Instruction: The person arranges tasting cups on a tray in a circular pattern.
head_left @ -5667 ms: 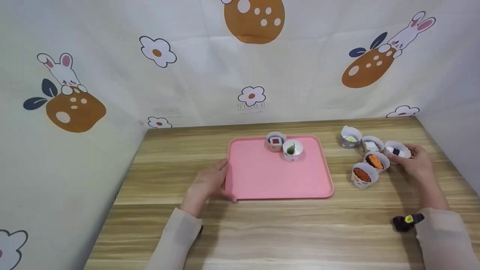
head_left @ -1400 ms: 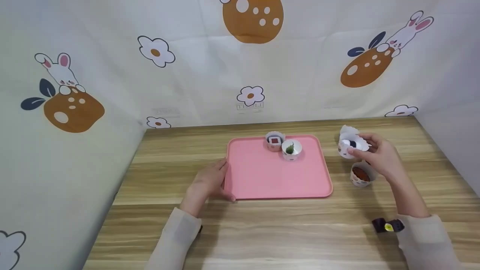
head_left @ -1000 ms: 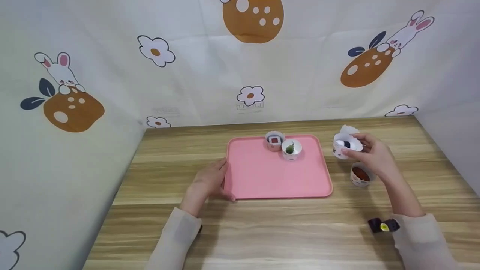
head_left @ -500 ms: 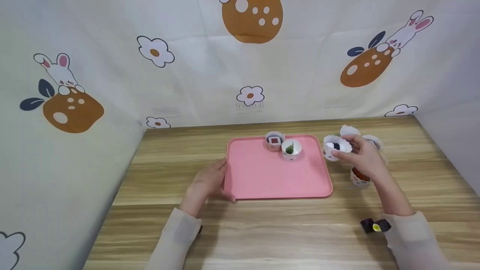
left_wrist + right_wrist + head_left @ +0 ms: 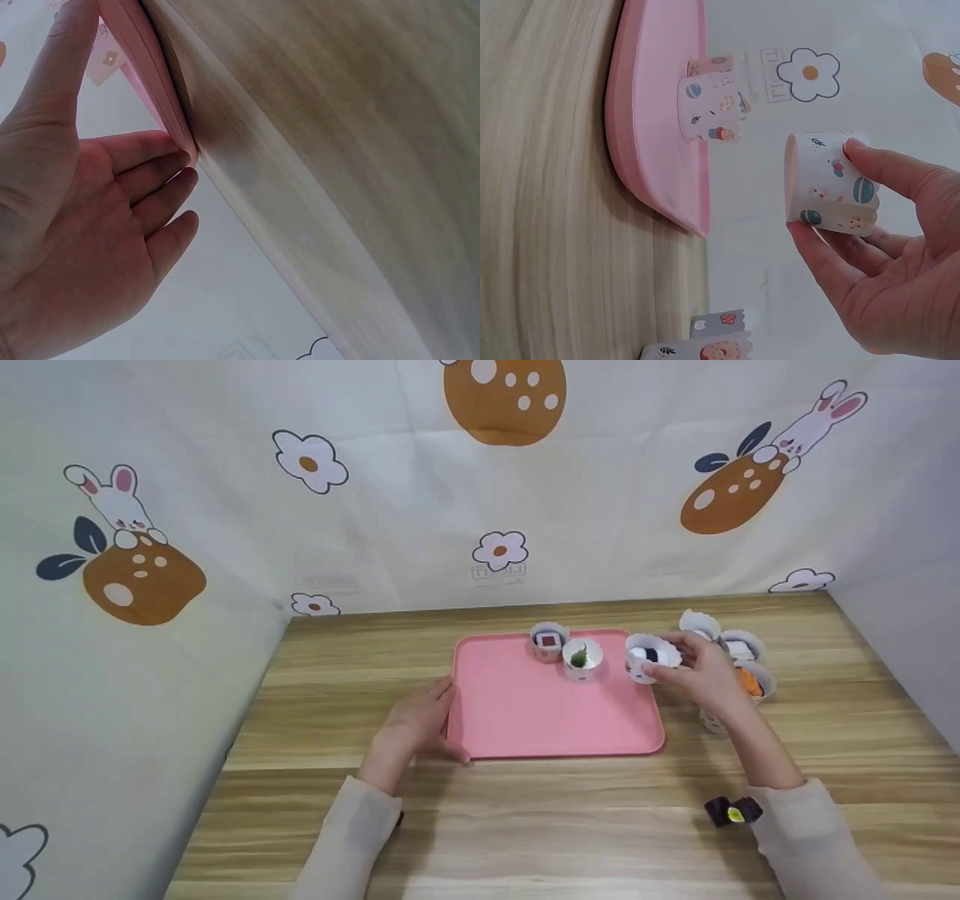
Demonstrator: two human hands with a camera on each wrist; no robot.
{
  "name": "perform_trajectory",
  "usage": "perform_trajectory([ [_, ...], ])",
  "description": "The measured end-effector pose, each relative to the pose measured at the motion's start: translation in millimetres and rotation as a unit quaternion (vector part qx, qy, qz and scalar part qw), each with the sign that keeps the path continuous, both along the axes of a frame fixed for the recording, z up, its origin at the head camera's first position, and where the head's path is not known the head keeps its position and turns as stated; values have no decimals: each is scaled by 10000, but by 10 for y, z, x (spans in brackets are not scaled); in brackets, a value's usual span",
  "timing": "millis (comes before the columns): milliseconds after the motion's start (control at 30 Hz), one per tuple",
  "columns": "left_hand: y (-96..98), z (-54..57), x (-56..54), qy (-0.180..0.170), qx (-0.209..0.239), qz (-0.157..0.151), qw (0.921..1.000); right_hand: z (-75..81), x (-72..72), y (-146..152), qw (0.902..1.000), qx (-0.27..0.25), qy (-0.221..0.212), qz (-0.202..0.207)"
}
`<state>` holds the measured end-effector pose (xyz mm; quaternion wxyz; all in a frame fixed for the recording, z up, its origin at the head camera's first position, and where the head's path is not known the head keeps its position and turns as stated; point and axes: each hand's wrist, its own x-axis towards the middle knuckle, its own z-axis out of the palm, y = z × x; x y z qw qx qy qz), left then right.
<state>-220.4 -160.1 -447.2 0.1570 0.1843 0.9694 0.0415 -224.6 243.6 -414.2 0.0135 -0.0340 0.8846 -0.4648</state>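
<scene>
My right hand pinches a white paper baking cup between thumb and fingers. The cup is raised above the right edge of the pink tray; in the head view a white sushi piece with a black band shows inside. My left hand rests along the tray's left edge, thumb at the near corner. In the left wrist view its fingers are extended and touch the rim. Two cups stand at the tray's back: one with a white-and-red square piece, another with a green leaf.
Several more paper cups stand right of the tray, partly behind the right hand: a cup at the back, one with a white piece, one with an orange piece. A patterned cloth rises behind the wooden table.
My right hand has picked up the cup with the banded sushi from the right group and carried it left, over the tray's right edge. The left hand stays at the tray.
</scene>
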Motion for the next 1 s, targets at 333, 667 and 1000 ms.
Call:
perform_trajectory([
  [333, -5, -8, 4, -23, -4, 5, 10000, -82, -3, -120, 9999, -2, 81, 74],
  [667, -10, -7, 17, 11, 301, 114, 9995, -153, -15, -245, 9998, -88, -86, 181],
  [1000, -5, 14, 15, -24, 274, 111, 9996, -245, -47, -373, 9994, -117, -64, 327],
])
